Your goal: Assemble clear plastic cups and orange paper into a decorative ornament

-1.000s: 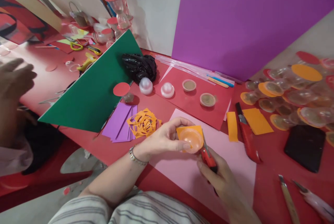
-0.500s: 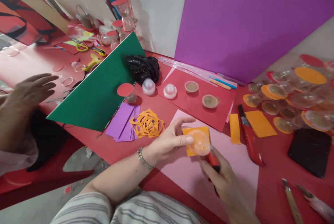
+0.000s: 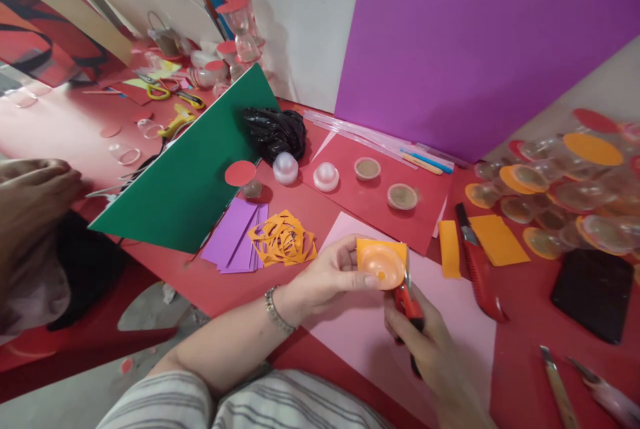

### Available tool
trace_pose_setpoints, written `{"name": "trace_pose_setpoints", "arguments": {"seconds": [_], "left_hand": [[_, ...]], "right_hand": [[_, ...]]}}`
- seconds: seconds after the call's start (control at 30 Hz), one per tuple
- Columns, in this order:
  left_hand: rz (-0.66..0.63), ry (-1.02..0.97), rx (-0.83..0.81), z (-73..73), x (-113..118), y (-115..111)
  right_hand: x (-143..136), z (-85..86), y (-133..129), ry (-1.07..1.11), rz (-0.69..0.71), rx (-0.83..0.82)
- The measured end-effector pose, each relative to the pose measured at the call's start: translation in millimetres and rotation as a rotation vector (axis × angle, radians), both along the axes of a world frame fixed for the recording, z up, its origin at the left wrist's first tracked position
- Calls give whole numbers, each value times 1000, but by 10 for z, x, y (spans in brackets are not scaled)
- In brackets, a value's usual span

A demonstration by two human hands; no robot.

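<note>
Pinching cup (image 3: 384, 263) and orange paper (image 3: 367, 245) with seemingly uncut far corners in left fingers (image 3: 363, 281) at near centre, gripping scissors (image 3: 411, 309) in right fingers (image 3: 407, 334) by the paper's right edge, with cut scraps (image 3: 285, 239) left and orange cards (image 3: 500, 239) right.

Your left forearm (image 3: 225, 349) slants up from the lower left of the frame to your left hand (image 3: 327, 279), below centre, its thumb (image 3: 357, 280) laid out rightward and fingers (image 3: 344, 245) bent in a grip, while your right hand (image 3: 425, 339), lower right of centre, is curled closed, thumb pointing up-left.
</note>
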State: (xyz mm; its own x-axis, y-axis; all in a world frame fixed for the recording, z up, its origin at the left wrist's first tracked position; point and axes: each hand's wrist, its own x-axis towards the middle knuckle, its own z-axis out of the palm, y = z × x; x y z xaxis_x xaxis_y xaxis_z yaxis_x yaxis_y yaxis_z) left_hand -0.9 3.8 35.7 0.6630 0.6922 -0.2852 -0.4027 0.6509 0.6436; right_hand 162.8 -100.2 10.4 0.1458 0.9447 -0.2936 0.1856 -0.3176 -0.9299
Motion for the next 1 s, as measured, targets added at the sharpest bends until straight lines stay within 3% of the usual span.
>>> {"name": "trace_pose_setpoints", "arguments": {"seconds": [0.2,0.57,0.87,1.0], "left_hand": [[-33,27,57,5,-28,16],[-46,62,116,42,-71,61],[-110,121,143,36,-117,73],[-114,145,163,59,-137,81]], "right_hand": [[-56,36,-22,-14,-30,-13],[5,-114,-65,41,7,-10],[9,34,18,60,73,-18],[-8,9,12,70,60,-2]]}}
